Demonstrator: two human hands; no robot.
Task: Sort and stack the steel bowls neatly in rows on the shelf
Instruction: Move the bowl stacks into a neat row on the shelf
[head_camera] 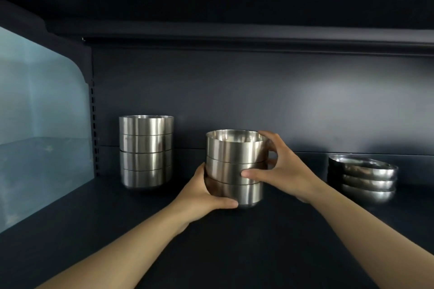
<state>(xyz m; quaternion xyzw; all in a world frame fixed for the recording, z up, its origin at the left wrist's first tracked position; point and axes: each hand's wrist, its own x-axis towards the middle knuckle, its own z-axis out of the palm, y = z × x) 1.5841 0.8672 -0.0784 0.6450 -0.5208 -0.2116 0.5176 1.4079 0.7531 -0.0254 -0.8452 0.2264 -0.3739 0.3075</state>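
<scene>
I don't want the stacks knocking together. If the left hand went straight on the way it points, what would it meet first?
The left hand already grips the middle stack, so that comes first. Pushed on, up and away, the stack would probably meet the back panel; the tall stack sits off to the left, though depth is unclear.

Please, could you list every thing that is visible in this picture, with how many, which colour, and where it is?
Tall stack of straight-walled steel bowls: four bowls, silver, on the shelf at the back left.
Middle stack of straight-walled steel bowls: three bowls, silver, at the centre of the shelf, between the two hands.
Stack of shallow round steel bowls: three seen for sure, dark silver, on the shelf at the right.
Dark metal shelf: one, dark blue-grey, with a back panel and another shelf above.
Pale blue side panel: one, at the left end.
Left hand: one, grips the middle stack low on its left side.
Right hand: one, holds the middle stack on its right side.
</scene>
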